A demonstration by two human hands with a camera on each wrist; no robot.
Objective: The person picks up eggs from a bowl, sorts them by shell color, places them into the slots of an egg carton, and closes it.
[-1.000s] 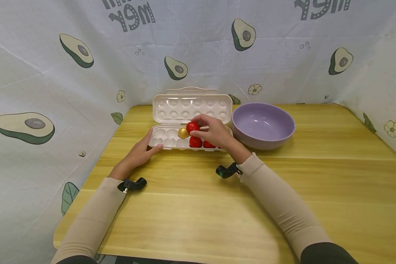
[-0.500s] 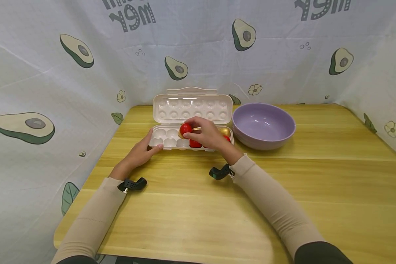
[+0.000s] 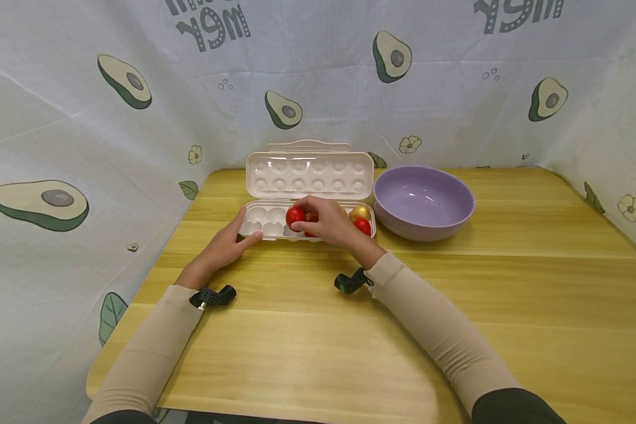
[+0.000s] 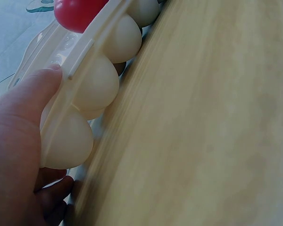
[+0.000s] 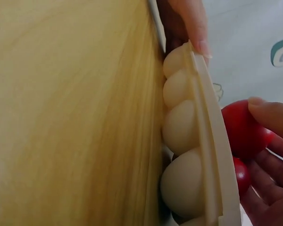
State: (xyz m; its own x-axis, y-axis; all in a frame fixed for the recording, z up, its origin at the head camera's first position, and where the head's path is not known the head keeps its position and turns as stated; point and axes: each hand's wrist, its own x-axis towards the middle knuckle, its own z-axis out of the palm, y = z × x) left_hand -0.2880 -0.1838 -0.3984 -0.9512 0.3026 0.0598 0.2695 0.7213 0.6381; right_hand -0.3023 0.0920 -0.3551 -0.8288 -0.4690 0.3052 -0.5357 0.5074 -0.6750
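Note:
A pale plastic egg box [image 3: 274, 214] lies on the table with its lid [image 3: 310, 176] raised at the back. My left hand [image 3: 222, 247] grips its left end, thumb on the front rim and fingers round the side. Between thumb and fingers, my right hand [image 3: 331, 221] pinches a shiny red egg [image 3: 295, 218] low over the box's front row. In the right wrist view, the pinched egg appears right at the rim, above another red egg [image 5: 241, 176]. At the right end sit a gold egg [image 3: 359, 212] and a red egg [image 3: 362, 226]. My right hand hides the cups between.
Right of the egg box stands a wide purple bowl [image 3: 423, 203], close against its end. The wooden table [image 3: 297, 330] extends toward me and to the right. Behind it hangs a white cloth [image 3: 328, 88] printed with avocados.
My right hand has moved left, then down and slightly toward me, carrying the red egg from above the back row to the front row. The left hand keeps its place.

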